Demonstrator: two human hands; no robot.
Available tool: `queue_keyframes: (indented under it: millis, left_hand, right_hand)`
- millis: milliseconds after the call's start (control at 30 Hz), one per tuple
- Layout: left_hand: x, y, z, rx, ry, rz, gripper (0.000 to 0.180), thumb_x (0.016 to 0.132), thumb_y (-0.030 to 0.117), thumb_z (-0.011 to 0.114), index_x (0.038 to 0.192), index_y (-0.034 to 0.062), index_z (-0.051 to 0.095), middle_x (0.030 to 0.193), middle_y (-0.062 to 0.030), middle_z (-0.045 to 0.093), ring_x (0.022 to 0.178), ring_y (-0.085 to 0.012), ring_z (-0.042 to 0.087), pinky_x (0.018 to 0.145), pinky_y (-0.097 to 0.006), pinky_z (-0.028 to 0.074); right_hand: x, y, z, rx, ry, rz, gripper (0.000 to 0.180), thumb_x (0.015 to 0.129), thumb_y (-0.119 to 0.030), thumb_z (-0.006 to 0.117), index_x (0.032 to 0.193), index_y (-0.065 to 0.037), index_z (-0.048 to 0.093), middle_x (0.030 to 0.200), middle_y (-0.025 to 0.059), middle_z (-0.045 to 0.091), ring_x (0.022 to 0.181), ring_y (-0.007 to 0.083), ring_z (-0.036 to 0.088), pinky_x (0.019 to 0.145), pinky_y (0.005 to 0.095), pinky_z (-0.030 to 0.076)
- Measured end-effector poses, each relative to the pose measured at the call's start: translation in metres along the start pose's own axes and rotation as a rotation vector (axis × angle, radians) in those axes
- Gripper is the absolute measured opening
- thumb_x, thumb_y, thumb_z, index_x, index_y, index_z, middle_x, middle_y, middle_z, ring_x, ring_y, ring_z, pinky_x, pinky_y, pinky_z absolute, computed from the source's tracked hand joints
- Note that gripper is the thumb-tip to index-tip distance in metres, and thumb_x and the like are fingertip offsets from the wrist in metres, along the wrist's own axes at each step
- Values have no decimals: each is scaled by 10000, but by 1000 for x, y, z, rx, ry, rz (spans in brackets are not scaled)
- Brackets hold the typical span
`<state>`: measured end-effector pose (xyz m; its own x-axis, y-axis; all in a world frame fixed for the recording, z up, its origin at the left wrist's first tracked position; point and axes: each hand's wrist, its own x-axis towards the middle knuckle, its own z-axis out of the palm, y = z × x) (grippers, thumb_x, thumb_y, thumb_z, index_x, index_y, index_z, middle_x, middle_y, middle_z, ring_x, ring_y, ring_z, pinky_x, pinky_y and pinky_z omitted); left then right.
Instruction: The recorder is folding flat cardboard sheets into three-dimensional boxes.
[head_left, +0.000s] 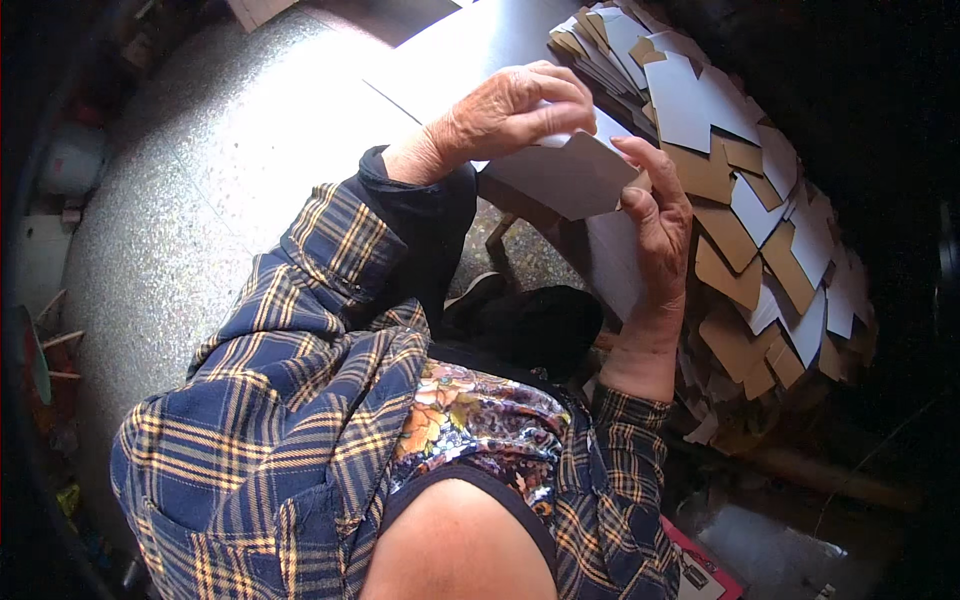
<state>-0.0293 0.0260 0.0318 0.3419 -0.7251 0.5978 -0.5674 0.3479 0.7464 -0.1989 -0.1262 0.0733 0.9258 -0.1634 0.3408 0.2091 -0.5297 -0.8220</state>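
Note:
A folded piece of white-faced cardboard (pixel 575 178) is held up over my lap, at the near end of a pale table. My right hand (pixel 660 205) pinches its right end between thumb and fingers. At its upper left edge, my left hand (pixel 515 112) has its fingers curled in against the thumb, closed on a white part of the same piece. That hand's fingertips are partly hidden behind the thumb. Just past my right hand lies a large heap of flat die-cut cardboard pieces (pixel 720 172), some white side up and some brown.
The pale tabletop (pixel 500 38) runs away beyond my hands. Speckled floor (pixel 190 190) spreads to the left, brightly lit. My dark-trousered knees are under the work. At the lower right lies a pink-edged item (pixel 710 570); thin sticks (pixel 62 340) show at the far left.

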Motion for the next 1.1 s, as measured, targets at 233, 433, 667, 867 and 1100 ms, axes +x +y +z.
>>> queue_keyframes:
  millis: [233,433,667,867,1100]
  left_hand:
    - [-8,11,9,181,-12,142,224,897,243,590,920,30,657,946,-77,627,968,-241,561,877,-379,431]
    - [-8,-2,3,92,-90,148,184,854,217,647,889,37,665,945,-71,628,1004,-242,558,901,-389,413]
    - [-7,-7,4,66,-157,99,249,869,350,651,977,143,737,990,-28,638,1027,-208,549,1045,-478,278]
    - [-8,-1,9,1,-75,27,257,879,366,638,979,152,738,1041,-53,605,1062,-243,514,1012,-452,318]
    - [-4,1,7,156,-106,108,199,873,235,641,948,54,676,982,-72,596,977,-224,561,859,-348,446]
  right_hand:
    - [3,-3,4,-51,2,36,401,884,-365,600,1186,-102,613,928,30,533,845,142,433,777,278,385]
    - [0,4,-2,151,-20,54,434,907,-404,564,1214,-101,610,890,13,506,822,130,406,756,266,375]
    - [10,6,-4,33,-57,129,348,925,-297,573,1212,-105,621,834,0,500,791,137,402,743,267,387]
    - [16,13,7,167,-5,226,378,863,-290,673,1185,-95,637,851,39,553,876,152,513,779,287,446]
    - [19,16,-3,-135,-28,15,407,834,-322,698,1148,-67,651,903,54,560,878,163,554,787,288,469]
